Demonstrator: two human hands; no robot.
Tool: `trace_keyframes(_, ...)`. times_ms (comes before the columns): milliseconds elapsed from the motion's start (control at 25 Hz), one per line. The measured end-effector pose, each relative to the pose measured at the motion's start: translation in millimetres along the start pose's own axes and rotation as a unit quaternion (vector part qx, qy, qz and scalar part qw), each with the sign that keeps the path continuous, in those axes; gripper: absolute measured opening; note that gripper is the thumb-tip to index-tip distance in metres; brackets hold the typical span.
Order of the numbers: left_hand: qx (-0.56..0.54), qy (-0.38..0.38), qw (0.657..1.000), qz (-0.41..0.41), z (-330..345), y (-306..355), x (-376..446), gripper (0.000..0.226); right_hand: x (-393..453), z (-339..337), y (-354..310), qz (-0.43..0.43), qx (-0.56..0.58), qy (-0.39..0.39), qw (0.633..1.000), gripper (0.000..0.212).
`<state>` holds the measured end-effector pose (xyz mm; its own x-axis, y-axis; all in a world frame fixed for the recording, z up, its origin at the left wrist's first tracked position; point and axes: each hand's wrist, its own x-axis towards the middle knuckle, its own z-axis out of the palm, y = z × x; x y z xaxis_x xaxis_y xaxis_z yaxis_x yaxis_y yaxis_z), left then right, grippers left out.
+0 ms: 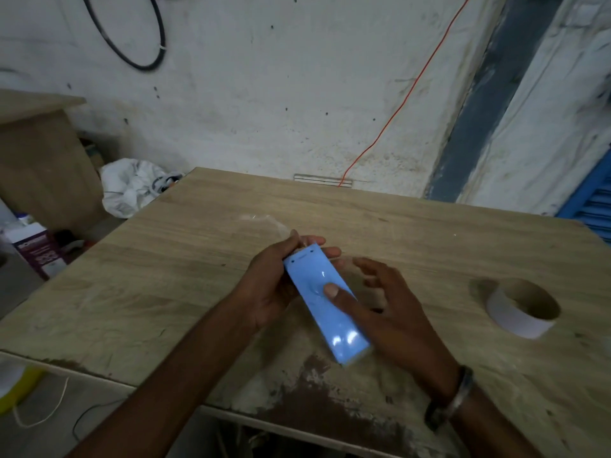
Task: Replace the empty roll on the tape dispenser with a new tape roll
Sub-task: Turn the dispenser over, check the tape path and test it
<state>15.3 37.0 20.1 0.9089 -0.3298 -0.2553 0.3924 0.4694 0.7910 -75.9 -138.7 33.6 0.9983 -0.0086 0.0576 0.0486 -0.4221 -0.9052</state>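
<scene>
A light blue tape dispenser (325,305) is held above the wooden table (198,259), its long side pointing away from me. My left hand (274,279) grips its far end from the left. My right hand (380,302) holds it from the right, thumb pressed on its top face and fingers spread behind it. A strip of clear tape (264,221) trails from the far end toward the table's back. An empty cardboard roll core (522,307) with a white outer face lies on the table to the right, apart from both hands.
A chipped, dark patch (317,401) marks the table's near edge. A white plastic bag (132,186) lies on the floor beyond the table's left corner, near a wooden cabinet (39,153). An orange cable (396,110) runs down the wall. A yellow spool (16,385) sits at lower left.
</scene>
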Motion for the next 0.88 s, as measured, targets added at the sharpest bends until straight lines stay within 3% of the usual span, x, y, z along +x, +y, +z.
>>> trace_keyframes(40, 0.034, -0.015, 0.999, 0.019, 3, 3, -1, 0.046, 3, -1, -3, 0.080, 0.076, -0.063, 0.992, 0.073)
trace_keyframes(120, 0.094, -0.039, 0.993, 0.054, 6, 9, -2, 0.048, 5, 3, -12, 0.139, 0.139, -0.167, 0.966, 0.066)
trace_keyframes(280, 0.196, -0.054, 0.975, 0.089, -4, 20, -4, 0.054, 1, 34, -21, 0.156, 0.179, -0.138, 0.962, 0.060)
trace_keyframes(360, 0.278, -0.046, 0.955, 0.096, -18, 26, -10, 0.054, -8, 53, -28, 0.192, 0.255, -0.157, 0.935, 0.046)
trace_keyframes(440, 0.390, -0.045, 0.913, 0.109, -41, 40, -24, 0.047, -26, 72, -40, 0.260, 0.314, -0.176, 0.896, 0.037)
trace_keyframes(560, 0.540, -0.060, 0.833, 0.108, -79, 67, -54, 0.040, -57, 116, -48, 0.281, 0.325, -0.204, 0.880, 0.033)
trace_keyframes(640, 0.579, -0.078, 0.806, 0.088, -97, 74, -71, 0.038, -74, 150, -50, 0.282, 0.329, -0.206, 0.877, 0.040)
trace_keyframes(760, 0.599, -0.093, 0.789, 0.103, -124, 71, -82, 0.021, -98, 191, -45, 0.297, 0.353, -0.175, 0.870, 0.022)
trace_keyframes(880, 0.595, -0.094, 0.787, 0.131, -149, 60, -80, 0.011, -111, 217, -38, 0.326, 0.355, -0.143, 0.864, 0.038)
